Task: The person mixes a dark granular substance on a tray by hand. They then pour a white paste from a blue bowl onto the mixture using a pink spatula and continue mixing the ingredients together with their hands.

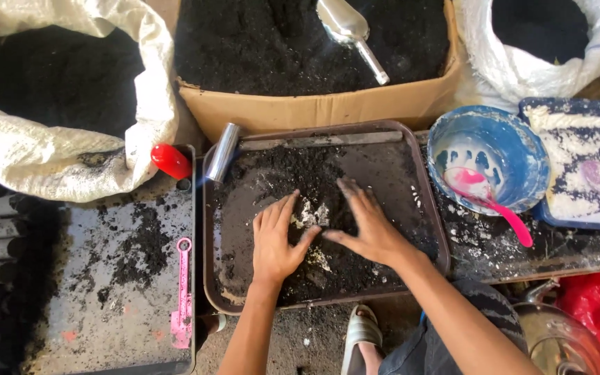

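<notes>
**Both hands on the powder heap in the brown tray**

The brown tray (421, 201) lies at the middle of the work surface, long axis running left to right. A heap of black powder (314, 208) with a pale white patch (312, 214) at its core sits in the tray's centre.

Left hand (276, 239): palm down on the near-left side of the heap, fingers (280, 212) held close together and pointing toward the far edge. It grips nothing; the fingertips rest in the powder just left of the white patch.

Right hand (369, 226): palm down on the right side of the heap, fingers (352, 194) spread wide, thumb angled toward the left hand. It also holds nothing. The white patch lies between the two hands, about equally near to each, and touches the left thumb side.

Surrounding items:
- A metal cylinder (222, 153) leans across the tray's far-left corner, beside a red cap (170, 161).
- A pink measuring spoon (182, 295) lies on the grey tray (92, 326) to the left, long axis running near to far.
- A cardboard box (314, 111) of black powder stands beyond the far edge, with a metal scoop (350, 31) lying in it.
- A blue bowl (515, 139) with a pink spoon (494, 205) stands to the right.
- White sacks (50, 160) of black powder stand at the far-left and far-right corners.
</notes>
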